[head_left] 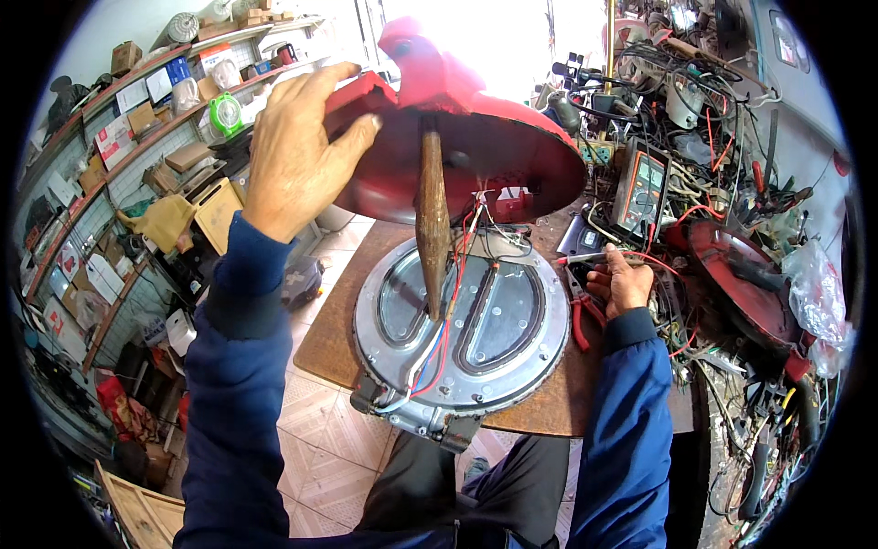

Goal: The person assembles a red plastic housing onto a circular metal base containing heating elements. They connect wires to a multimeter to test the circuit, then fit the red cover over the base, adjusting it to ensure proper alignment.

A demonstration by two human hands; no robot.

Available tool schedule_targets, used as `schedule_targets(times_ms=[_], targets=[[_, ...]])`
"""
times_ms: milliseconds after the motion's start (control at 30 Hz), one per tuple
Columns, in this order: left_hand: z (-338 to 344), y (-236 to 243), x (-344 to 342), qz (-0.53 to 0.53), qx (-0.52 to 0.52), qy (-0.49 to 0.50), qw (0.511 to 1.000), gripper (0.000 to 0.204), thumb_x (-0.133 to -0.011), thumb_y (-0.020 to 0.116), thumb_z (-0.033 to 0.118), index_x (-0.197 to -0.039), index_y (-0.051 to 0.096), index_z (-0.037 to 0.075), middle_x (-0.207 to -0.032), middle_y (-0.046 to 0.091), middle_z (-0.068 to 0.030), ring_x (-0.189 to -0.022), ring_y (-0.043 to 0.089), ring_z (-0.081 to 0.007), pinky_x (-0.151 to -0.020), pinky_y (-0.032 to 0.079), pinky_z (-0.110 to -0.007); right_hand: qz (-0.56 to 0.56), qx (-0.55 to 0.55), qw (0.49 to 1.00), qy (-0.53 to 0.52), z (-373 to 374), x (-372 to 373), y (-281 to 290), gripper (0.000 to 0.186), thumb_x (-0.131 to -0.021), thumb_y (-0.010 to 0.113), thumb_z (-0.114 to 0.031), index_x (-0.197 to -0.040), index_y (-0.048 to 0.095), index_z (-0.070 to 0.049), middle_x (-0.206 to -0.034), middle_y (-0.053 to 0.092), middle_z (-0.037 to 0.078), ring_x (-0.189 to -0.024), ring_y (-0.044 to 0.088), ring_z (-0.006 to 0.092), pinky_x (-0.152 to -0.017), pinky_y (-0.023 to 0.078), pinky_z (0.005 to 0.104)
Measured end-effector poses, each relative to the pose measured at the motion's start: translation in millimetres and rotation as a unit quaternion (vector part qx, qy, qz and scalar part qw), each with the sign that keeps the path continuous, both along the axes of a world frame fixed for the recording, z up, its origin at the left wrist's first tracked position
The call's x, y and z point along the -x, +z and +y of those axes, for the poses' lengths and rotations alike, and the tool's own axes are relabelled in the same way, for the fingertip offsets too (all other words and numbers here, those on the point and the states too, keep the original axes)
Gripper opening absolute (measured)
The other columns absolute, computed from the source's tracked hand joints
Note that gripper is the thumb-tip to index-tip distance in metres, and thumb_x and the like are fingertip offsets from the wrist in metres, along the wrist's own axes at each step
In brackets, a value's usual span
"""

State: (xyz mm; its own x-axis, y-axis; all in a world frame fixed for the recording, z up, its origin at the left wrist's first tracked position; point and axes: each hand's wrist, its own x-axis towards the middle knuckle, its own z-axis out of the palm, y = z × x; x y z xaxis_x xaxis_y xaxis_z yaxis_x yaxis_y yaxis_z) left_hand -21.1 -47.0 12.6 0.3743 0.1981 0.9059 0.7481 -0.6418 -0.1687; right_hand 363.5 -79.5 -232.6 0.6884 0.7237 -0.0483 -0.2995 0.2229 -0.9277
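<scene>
The task's thing, a round metal plate unit [556, 320], lies on a brown board [329, 329] in front of the person, its face holding two recessed sections with dark outlines; red, white and blue wires [445, 339] cross it and run up towards the hollow underside of a raised red cover [530, 156], under which a wooden stick [432, 210] stands slightly tilted; the left hand [297, 160] is at the cover's left side, fingers spread and thumb apart, though whether it touches cannot be told; the right hand [626, 282] is curled beside red-handled pliers [578, 329] and a meter [645, 188], a red lead passing at its fingertips, whether pinched or not cannot be told; a second red dish [722, 247] holds a dark elongated piece, a clear plastic bag [817, 293] overlapping its edge; a pale tub [684, 102] sits among tangled cables, its contents unclear; shelves [151, 144] bear cartons, their insides hidden; glare washes out the background behind the cover, and the person's legs are cut off at the lower edge.
</scene>
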Motion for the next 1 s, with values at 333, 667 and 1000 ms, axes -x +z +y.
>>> schedule_targets(times_ms=[333, 667, 1000], targets=[[1, 3, 0, 0.010, 0.033, -0.030, 0.999, 0.033, -0.088, 0.076, 0.024, -0.117, 0.070, 0.008, -0.091, 0.073, -0.0187, -0.081, 0.072, -0.0363, -0.075, 0.056, -0.042, 0.199, -0.157, 0.967, 0.000, -3, -39, -21, 0.021, -0.105, 0.060, -0.020, -0.105, 0.064, 0.000, -0.097, 0.074, 0.016, -0.087, 0.075, 0.0254, -0.074, 0.065, 0.0384], [5, 3, 11, 0.027, 0.044, -0.009, 0.999, 0.034, -0.091, 0.071, 0.032, -0.119, 0.069, 0.014, -0.090, 0.072, -0.0181, -0.085, 0.070, -0.0397, -0.076, 0.055, -0.047, -0.190, -0.001, 0.948, 0.256, -39, 88, 72, 0.038, -0.097, 0.070, -0.036, -0.101, 0.066, 0.001, -0.081, 0.068, 0.009, -0.061, 0.063, 0.0170, -0.053, 0.049, 0.0295], [21, -1, 12, 0.022, 0.057, -0.039, 0.997, 0.034, -0.090, 0.072, 0.022, -0.123, 0.068, 0.013, -0.102, 0.073, -0.0184, -0.096, 0.068, -0.0401, -0.085, 0.055, -0.048, -0.360, -0.167, 0.873, 0.285, 10, 193, 90, 0.051, -0.086, 0.085, -0.022, -0.118, 0.062, 0.009, -0.103, 0.074, 0.015, -0.093, 0.068, 0.0190, -0.084, 0.055, 0.0359]])
